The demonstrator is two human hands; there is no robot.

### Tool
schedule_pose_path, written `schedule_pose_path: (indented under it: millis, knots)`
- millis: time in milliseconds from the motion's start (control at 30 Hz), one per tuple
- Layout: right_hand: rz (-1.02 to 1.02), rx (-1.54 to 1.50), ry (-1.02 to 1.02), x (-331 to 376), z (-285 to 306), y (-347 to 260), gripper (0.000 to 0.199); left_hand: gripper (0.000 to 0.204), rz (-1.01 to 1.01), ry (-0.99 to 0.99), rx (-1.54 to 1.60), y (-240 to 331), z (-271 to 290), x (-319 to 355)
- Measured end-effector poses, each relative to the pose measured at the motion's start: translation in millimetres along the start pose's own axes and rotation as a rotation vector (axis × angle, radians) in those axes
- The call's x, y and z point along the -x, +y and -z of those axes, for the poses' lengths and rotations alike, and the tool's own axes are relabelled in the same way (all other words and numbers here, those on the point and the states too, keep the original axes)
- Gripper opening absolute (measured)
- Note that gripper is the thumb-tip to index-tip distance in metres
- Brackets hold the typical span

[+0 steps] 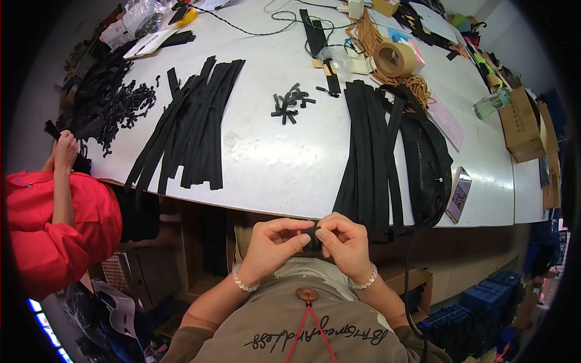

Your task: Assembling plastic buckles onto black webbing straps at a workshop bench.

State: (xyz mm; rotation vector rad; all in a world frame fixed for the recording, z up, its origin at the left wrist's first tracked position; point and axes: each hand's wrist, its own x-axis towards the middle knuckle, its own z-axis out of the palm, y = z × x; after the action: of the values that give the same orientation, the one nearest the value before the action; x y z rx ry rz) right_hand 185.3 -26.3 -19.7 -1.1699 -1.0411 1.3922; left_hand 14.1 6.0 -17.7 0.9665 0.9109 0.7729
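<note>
My left hand (275,242) and my right hand (346,243) meet just off the table's near edge, both with fingers closed. Pinched between their fingertips is the end of a black strip (311,233); its lower part hangs down and is partly hidden by my hands. A bundle of long flat black strips (366,145) lies on the table in front of my right hand. Farther off in the middle is a small pile of short black pieces (292,104), shaped like zipper pulls. To the left spreads a second bundle of black strips (203,127).
A black bag (426,160) and a phone (460,193) lie to the right. Behind them are a tape roll (394,58), orange cord (365,33) and a carton (521,124). At left a person in red (60,224) works beside a heap of small black pieces (130,104).
</note>
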Motion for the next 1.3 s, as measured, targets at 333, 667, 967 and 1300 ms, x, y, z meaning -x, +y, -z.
schedule_pose_path:
  millis: [333, 667, 967, 1300]
  knots:
    - [0.511, 0.312, 0.031, 16, -2, -11, 0.011, 0.016, -0.496, -0.069, -0.178, 1, -1, 10]
    - [0.386, 0.227, -0.024, 31, 1, -4, 0.009, 0.013, -0.356, -0.066, -0.149, -5, -3, 28]
    - [-0.362, -0.366, 0.177, 34, 5, 82, 0.005, 0.006, 0.305, 0.111, 0.150, -89, 4, 7]
    - [0.342, 0.124, 0.133, 43, -5, 29, 0.004, 0.011, -0.441, -0.047, -0.142, -41, -4, 26]
